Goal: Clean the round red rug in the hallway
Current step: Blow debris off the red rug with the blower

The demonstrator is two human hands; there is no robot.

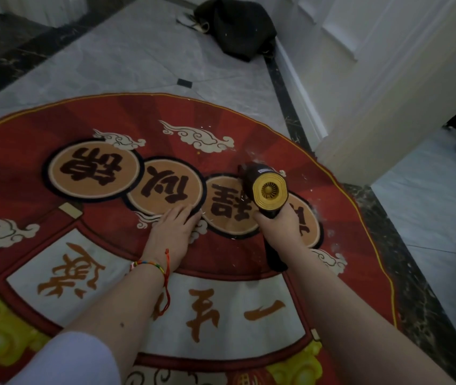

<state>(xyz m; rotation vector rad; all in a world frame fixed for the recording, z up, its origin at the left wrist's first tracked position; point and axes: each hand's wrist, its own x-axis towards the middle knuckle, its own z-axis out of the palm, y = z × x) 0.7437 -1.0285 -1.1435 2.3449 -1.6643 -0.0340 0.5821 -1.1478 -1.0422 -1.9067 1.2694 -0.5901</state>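
The round red rug (26,190) with tan circles, cloud patterns and calligraphy lies on the marble floor and fills the lower part of the head view. My left hand (172,232) rests flat on it near the middle, fingers straight. My right hand (278,223) grips the handle of a small dark handheld blower (265,184) with a gold rear grille, its nozzle aimed away from me at the rug's right part. Fine white crumbs speckle the rug by the nozzle and along the right edge.
A white door frame and wall (374,107) stand just right of the rug. A dark bag (235,26) lies on the grey marble floor (137,51) at the back. Black floor borders run along the left and right.
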